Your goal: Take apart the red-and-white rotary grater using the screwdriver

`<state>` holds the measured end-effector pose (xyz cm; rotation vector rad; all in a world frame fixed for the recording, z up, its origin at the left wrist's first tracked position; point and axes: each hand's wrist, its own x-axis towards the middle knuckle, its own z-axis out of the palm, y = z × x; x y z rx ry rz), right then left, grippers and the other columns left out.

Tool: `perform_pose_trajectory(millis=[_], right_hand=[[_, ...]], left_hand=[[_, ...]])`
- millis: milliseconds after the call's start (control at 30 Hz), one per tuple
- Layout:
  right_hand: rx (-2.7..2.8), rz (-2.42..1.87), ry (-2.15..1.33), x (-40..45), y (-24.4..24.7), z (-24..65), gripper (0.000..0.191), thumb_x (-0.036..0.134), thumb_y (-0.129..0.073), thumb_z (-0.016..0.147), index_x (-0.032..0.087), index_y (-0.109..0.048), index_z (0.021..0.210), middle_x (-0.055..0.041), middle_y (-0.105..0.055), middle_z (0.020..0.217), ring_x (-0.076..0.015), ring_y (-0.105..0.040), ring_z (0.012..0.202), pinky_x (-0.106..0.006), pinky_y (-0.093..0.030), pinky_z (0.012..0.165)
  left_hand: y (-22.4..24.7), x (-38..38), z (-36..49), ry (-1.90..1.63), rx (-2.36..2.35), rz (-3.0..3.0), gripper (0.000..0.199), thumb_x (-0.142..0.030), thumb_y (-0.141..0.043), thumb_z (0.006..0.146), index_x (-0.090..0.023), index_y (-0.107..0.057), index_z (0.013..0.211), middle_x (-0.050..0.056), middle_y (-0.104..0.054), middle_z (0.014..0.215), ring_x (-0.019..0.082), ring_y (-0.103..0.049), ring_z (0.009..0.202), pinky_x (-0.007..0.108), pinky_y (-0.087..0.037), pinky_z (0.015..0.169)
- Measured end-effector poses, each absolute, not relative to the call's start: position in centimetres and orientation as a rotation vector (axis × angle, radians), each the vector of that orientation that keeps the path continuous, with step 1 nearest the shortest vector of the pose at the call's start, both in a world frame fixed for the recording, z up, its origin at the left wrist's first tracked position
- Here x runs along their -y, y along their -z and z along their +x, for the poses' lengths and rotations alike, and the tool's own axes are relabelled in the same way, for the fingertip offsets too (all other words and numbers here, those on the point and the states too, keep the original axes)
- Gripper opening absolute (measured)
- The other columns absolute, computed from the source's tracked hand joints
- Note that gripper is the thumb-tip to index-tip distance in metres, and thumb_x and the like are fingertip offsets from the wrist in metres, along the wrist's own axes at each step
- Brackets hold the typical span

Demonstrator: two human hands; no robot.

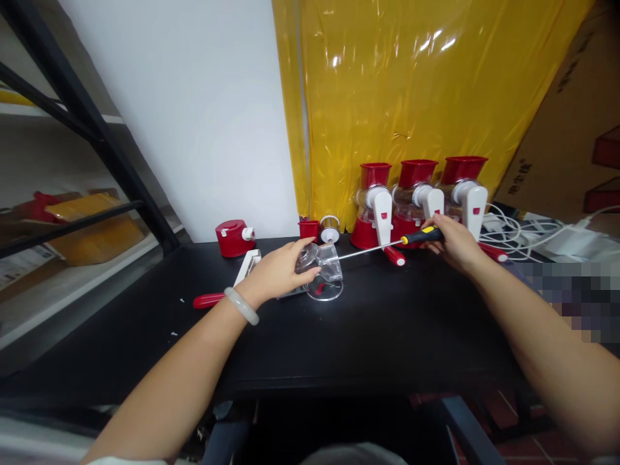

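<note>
So the left hand (283,268) had its fingers and thumb curled around a clear plastic part (331,265), keeping it just above the black table (387,323), near the middle. The right hand (453,244) was closed around the yellow-and-black handle of a screwdriver (417,236), shaft pointing left, tip right at the clear part; couldn't really tell if it was seated in anything. A white crank (247,266) with a red grip lay by the left wrist, with a red round piece (233,239) behind it. Metal drum (330,228) and a small red cup (309,230) sat behind the clear part, and three red-and-white grinders (419,173) stood in a row off to the right.
</note>
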<state>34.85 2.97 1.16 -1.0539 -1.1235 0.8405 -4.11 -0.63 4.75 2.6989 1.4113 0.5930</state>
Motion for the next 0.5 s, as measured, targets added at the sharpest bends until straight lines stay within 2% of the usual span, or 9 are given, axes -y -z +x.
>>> perform_pose_trajectory(millis=[67,133,233,333,433,500], right_hand=[[1.09,-1.099,-0.842,-2.9,-1.2,34.93,0.03,0.05,-0.072,0.077,0.022,-0.062,0.075,0.0021,-0.051,0.052,-0.0116,-0.044,0.042,-0.024,-0.032,0.039],[1.067,-1.107,-0.859,-2.84,-1.27,34.98,0.025,0.045,-0.072,0.076,0.022,-0.061,0.074,0.0017,-0.053,0.054,-0.0119,-0.047,0.044,-0.024,-0.034,0.04],[1.09,-1.087,-0.865,-2.77,-1.37,34.95,0.02,0.039,-0.069,0.078,0.022,-0.061,0.073,0.0029,-0.049,0.05,-0.0104,-0.041,0.042,-0.025,-0.037,0.042],[1.138,-1.037,-0.861,-2.69,-1.47,34.77,0.013,0.033,-0.065,0.079,0.022,-0.063,0.072,0.0041,-0.042,0.044,-0.0097,-0.035,0.039,-0.024,-0.034,0.041],[1.109,-0.971,-0.86,-2.53,-1.68,34.63,0.003,0.025,-0.066,0.072,0.023,-0.064,0.073,0.0029,-0.048,0.051,-0.0109,-0.041,0.044,-0.024,-0.037,0.043],[1.088,-0.941,-0.892,-2.41,-1.83,34.61,0.007,0.022,-0.065,0.066,0.023,-0.065,0.073,0.0015,-0.054,0.061,-0.0121,-0.046,0.05,-0.025,-0.042,0.045]], left_hand=[[-4.72,0.62,-4.13,-0.601,-1.405,2.7,0.071,-0.06,-0.052,0.091,-0.021,-0.041,0.15,0.013,-0.059,0.141,0.032,-0.062,0.12,0.046,-0.05,0.1],[-4.72,0.62,-4.14,-0.603,-1.402,2.7,0.071,-0.06,-0.052,0.091,-0.021,-0.041,0.15,0.013,-0.059,0.141,0.032,-0.062,0.12,0.046,-0.051,0.1],[-4.76,0.65,-4.14,-0.592,-1.409,2.698,0.071,-0.059,-0.052,0.091,-0.021,-0.04,0.15,0.013,-0.059,0.141,0.032,-0.062,0.119,0.046,-0.051,0.099],[-4.77,0.65,-4.13,-0.59,-1.416,2.695,0.071,-0.059,-0.052,0.091,-0.02,-0.04,0.15,0.013,-0.058,0.142,0.032,-0.062,0.12,0.045,-0.051,0.099],[-4.75,0.65,-4.13,-0.586,-1.419,2.698,0.07,-0.058,-0.053,0.091,-0.021,-0.041,0.15,0.013,-0.059,0.141,0.032,-0.062,0.12,0.045,-0.051,0.099],[-4.73,0.64,-4.12,-0.589,-1.418,2.696,0.07,-0.058,-0.053,0.091,-0.021,-0.041,0.15,0.013,-0.058,0.142,0.032,-0.062,0.12,0.045,-0.051,0.099]])
